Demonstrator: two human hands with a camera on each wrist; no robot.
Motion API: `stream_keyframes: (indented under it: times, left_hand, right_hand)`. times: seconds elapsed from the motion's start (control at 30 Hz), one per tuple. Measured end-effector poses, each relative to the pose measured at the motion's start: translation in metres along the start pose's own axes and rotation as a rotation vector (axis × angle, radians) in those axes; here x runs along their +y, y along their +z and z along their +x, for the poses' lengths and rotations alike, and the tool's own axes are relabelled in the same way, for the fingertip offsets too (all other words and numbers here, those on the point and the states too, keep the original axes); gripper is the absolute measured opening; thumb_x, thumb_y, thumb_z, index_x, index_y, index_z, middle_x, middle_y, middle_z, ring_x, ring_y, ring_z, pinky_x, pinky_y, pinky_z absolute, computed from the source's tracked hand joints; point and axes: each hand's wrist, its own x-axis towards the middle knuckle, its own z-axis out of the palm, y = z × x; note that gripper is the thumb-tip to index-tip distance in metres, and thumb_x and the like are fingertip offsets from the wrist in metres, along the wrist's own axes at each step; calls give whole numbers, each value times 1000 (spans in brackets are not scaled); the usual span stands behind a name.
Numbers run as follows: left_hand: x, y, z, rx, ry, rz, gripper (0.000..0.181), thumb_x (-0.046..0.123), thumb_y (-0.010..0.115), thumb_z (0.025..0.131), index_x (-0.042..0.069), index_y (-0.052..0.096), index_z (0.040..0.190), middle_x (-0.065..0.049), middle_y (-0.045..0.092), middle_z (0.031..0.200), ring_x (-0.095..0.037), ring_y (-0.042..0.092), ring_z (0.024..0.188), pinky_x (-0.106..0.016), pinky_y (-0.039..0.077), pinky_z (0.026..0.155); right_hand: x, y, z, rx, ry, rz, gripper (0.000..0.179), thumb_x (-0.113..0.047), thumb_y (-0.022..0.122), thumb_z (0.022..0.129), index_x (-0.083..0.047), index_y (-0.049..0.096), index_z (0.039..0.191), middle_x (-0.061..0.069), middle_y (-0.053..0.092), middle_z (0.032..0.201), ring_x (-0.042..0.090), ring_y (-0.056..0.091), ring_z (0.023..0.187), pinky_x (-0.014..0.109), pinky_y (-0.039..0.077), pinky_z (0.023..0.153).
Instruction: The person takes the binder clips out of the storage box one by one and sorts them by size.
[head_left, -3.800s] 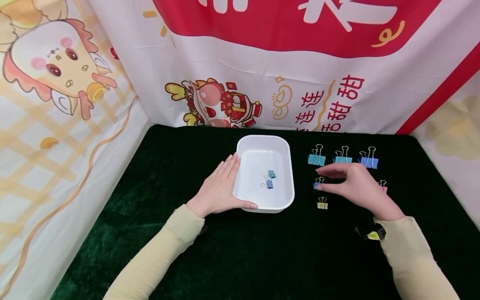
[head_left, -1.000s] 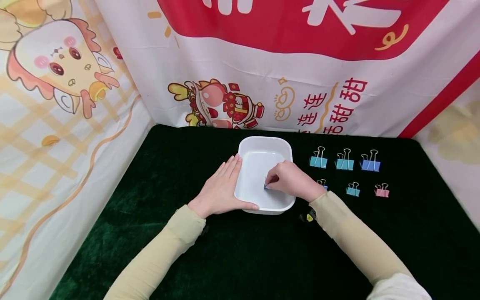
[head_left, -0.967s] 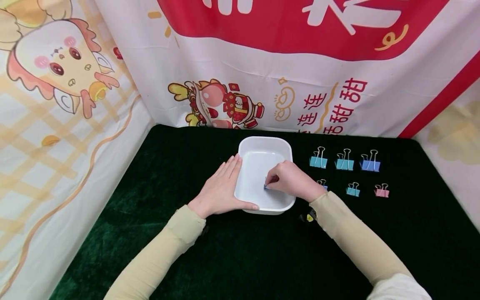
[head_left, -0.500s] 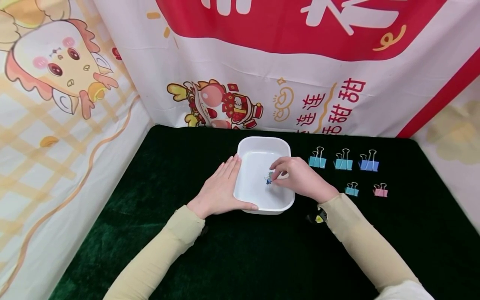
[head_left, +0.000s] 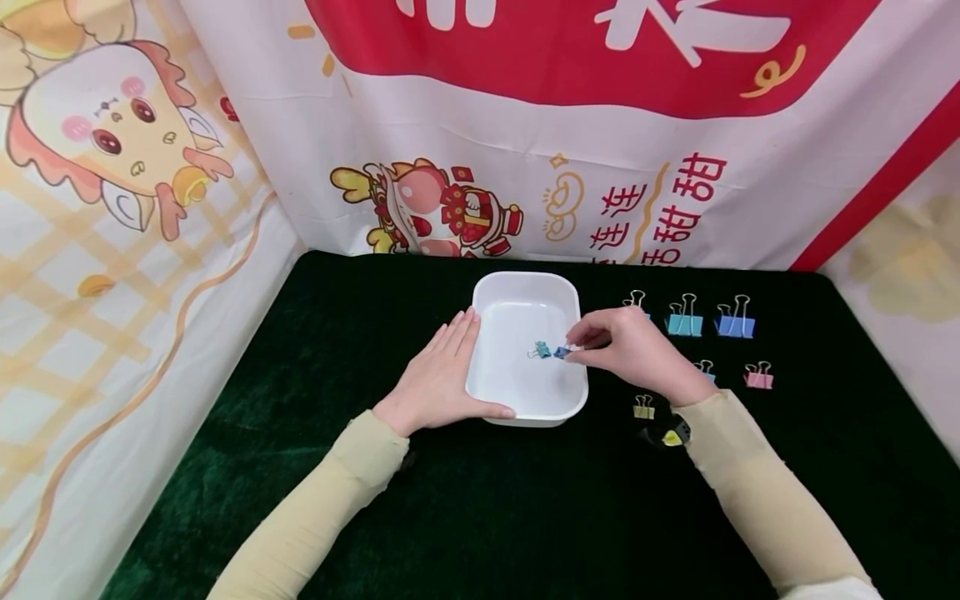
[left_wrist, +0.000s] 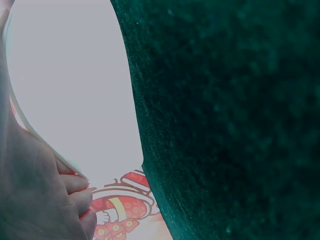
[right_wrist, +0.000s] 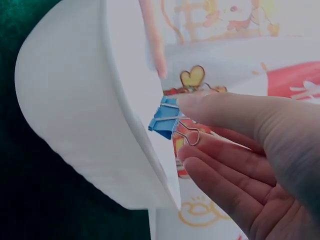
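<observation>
In the head view a white plastic tub point(head_left: 525, 400) stands on the dark green cloth. My left hand point(head_left: 442, 379) rests along its left side, fingers straight, thumb on the near rim. My right hand point(head_left: 637, 346) is at the tub's right rim and pinches a small blue binder clip point(right_wrist: 166, 120) between thumb and fingertips. The clip's wire handle points toward the fingers in the right wrist view. On the tub's floor lies a small teal binder clip point(head_left: 543, 350), just left of the held one. The left wrist view shows the left hand's fingers point(left_wrist: 80, 200) against the tub wall.
Right of the tub stand larger binder clips, a teal one point(head_left: 685, 323) and a blue one point(head_left: 736, 325), another partly hidden by the right hand. Nearer are a pink clip point(head_left: 759, 379) and a yellow clip point(head_left: 644, 410). A printed curtain point(head_left: 285, 167) closes off the back.
The right hand went from the clips on the cloth into the tub, took hold of the small blue binder clip there, and has moved it right, toward the rim. The left hand stays in place.
</observation>
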Motion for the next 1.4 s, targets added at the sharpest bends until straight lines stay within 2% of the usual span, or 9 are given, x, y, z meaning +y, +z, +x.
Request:
stream_keyframes:
  times: [0.27,0.5,0.73,0.9,1.03,1.4]
  left_hand:
    - [0,0,0,7,11,9,143,103,43,63,9,4,164,-4,0,170,-18,1,154,-36,4,123]
    - [0,0,0,13,11,8,141,98,52,66,8,5,164,-4,1,170,-18,1,155,-37,4,123]
    - [0,0,0,13,6,21,142,101,46,64,8,5,164,-4,1,170,-17,1,154,-36,4,123]
    - [0,0,0,14,8,17,142,100,49,65,8,5,164,-4,1,170,-18,1,154,-36,4,123]
    - [0,0,0,11,9,27,144,102,44,63,8,5,164,-4,1,170,-18,1,154,-36,4,123]
    - [0,1,1,10,12,32,144,104,41,62,9,4,164,-3,0,170,-17,0,154,-35,3,122]
  right_hand:
    - [19,-25,-24,84,88,38,34,-12,87,83,-7,75,115,8,74,109,25,71,95,36,61,79]
    - [31,-44,-44,116,137,-7,35,-15,86,85,-6,75,117,10,74,112,27,72,97,33,60,78]
    - [42,-57,-61,129,177,-67,30,-13,84,87,-6,75,115,10,74,109,26,73,95,33,60,77]
    - [49,-65,-74,128,202,-79,32,-16,84,88,-6,75,117,11,74,110,26,73,95,22,58,75]
    - [54,-71,-83,134,215,-84,34,-20,84,88,-6,75,118,12,75,110,26,73,96,16,56,73]
    - [70,-82,-101,110,259,-127,34,-21,83,88,-6,75,117,13,74,110,23,73,94,15,55,72]
